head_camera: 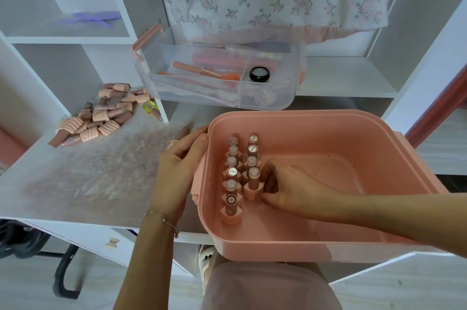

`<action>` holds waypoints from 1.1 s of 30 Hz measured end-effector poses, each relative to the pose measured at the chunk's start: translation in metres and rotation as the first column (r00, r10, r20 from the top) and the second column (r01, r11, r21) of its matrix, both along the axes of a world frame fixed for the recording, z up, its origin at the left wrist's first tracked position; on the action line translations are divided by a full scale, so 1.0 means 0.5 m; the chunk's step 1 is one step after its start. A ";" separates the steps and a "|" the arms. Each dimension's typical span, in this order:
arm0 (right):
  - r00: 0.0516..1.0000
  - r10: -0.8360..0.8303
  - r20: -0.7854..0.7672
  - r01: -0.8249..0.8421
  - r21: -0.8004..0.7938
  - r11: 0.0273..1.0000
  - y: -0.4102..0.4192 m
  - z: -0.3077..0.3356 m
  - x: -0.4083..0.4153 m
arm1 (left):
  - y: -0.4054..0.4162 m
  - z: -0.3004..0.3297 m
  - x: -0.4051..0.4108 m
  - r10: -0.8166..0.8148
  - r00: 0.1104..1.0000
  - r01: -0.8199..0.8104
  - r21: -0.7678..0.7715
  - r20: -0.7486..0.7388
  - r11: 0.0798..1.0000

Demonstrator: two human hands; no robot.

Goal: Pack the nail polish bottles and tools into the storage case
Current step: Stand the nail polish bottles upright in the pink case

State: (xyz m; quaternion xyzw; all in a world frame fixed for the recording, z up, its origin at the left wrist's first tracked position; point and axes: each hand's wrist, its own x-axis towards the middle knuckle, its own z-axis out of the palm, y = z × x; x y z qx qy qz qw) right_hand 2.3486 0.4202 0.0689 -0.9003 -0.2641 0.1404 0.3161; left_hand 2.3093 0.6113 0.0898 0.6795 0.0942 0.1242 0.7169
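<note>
Pink plastic storage case (328,132) sat on tabletop (101,178) edge | two rows of upright pink nail polish bottles (232,178) stood inside at left | right hand (290,191) pinched one bottle (253,183) | left hand (177,165) gripped case rim | loose bottle pile (101,112) lay far left | clear tray (219,77) of brushes behind

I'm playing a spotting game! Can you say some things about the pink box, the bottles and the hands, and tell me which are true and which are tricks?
1. Bottles stand in two rows inside the pink case. True.
2. The right hand is at the bottle nearest in the shorter row. True.
3. The left hand holds a brush. False: it holds the case's left rim.
4. The table is cleared of bottles. False: a pile of bottles lies there.
5. The clear tray holds a brush. True.
</note>
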 end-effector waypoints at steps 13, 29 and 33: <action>0.922 0.048 0.384 -0.098 0.112 0.989 -0.009 0.089 0.030 | 0.000 0.003 0.002 -0.002 1.000 0.001 0.011 0.007 1.000; 0.763 0.350 0.544 -0.297 -0.186 0.937 -0.008 0.090 0.064 | 0.001 0.004 0.000 -0.016 1.000 0.015 0.045 0.017 0.999; 0.757 0.372 0.537 -0.316 -0.197 0.928 -0.012 0.088 0.065 | 0.000 0.003 0.001 -0.016 1.000 0.016 0.034 0.018 0.999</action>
